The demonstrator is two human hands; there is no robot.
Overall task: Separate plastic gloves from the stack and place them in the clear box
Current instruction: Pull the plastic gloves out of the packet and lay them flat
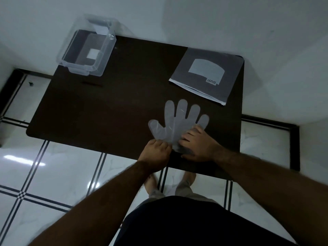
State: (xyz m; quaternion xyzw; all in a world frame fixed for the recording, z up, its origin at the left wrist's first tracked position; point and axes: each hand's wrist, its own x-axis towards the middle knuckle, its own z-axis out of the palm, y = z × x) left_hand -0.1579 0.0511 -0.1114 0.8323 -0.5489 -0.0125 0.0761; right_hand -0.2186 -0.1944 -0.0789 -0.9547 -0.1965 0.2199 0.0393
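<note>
Left hand [155, 150] fingers pinch the translucent plastic glove stack's [177, 121] seven-o'clock edge; flat right hand [197, 143] anchors it. Clinging film may lift several gloves.

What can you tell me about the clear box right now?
The clear box is a transparent plastic tub, rectangular with rounded corners and a lipped rim. It stands upright and open, without a lid on it, at the far left corner of the dark table, partly overhanging the far edge. A pale square patch shows at its bottom; no gloves are visible inside. Neither hand touches it.
</note>
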